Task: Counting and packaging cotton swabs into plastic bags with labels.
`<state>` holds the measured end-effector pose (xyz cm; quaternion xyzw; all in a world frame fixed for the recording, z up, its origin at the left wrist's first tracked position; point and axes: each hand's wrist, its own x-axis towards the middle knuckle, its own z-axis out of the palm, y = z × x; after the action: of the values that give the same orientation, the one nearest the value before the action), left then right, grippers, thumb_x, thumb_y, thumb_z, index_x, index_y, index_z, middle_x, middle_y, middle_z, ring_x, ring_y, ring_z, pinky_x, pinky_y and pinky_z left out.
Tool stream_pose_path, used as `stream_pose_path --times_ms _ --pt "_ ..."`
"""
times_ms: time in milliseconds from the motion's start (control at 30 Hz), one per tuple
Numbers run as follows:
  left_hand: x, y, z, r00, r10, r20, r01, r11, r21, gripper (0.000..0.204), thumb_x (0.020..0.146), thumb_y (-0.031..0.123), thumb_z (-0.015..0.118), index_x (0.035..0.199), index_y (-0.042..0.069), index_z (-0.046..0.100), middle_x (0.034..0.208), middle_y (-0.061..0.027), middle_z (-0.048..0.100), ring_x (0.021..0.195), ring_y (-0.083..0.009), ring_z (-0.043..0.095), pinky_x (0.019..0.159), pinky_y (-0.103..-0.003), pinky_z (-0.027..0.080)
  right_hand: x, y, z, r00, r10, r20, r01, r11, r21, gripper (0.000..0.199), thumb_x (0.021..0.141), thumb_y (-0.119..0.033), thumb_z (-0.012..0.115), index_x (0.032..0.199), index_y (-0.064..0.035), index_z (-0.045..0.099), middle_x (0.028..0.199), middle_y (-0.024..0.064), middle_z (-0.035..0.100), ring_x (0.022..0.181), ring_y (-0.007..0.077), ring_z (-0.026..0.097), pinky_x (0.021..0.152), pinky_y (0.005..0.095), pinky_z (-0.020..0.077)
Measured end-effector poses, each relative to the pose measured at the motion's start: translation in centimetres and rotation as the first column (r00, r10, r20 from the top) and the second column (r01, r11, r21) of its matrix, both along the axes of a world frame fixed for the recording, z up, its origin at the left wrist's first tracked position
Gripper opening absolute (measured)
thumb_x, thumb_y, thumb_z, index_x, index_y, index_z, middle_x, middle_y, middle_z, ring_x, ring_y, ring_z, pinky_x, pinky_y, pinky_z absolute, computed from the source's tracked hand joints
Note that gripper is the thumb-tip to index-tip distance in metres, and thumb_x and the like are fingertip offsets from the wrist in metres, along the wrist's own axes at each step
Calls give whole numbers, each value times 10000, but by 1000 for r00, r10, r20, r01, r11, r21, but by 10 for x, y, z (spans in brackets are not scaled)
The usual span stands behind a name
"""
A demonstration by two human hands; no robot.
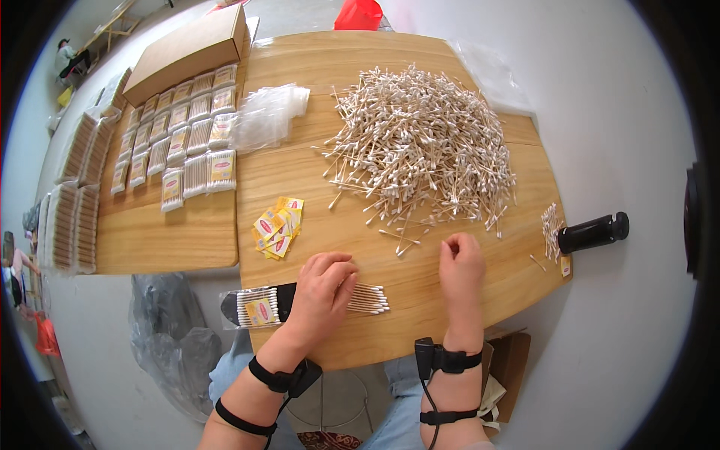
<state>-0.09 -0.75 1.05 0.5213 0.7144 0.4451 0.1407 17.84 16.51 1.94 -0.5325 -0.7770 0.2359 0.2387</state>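
Observation:
My left hand (324,292), fingers curled together, rests over a row of cotton swabs (369,298) at the table's front edge. White swab tips stick out to its right. Left of it lies a clear bag (256,308) of swabs with a yellow-and-white card inside, on a black flat piece (286,297) partly under the hand. My right hand (460,264) is closed in a pinch just in front of the big swab heap (427,139); what its fingertips hold, if anything, is hidden. Loose yellow cards (277,227) lie beyond my left hand.
Rows of filled swab packs (180,135) and a cardboard box (187,52) cover the left table. Clear empty bags (268,116) lie beside them. At the right edge are a black cylinder (592,233) and a small swab pile (551,231). A person (71,58) sits far back left.

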Motion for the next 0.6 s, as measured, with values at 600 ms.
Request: stream_pose_path --times_ms 600 --pt "-1 -3 -7 997 -56 -57 53 996 -65 167 920 164 684 1055 66 692 1278 -140 612 1239 -365 537 1032 -472 428 -43 -39 0 972 204 115 -219 966 134 213 837 -180 768 904 -70 600 898 105 614 872 332 617 736 461 496"
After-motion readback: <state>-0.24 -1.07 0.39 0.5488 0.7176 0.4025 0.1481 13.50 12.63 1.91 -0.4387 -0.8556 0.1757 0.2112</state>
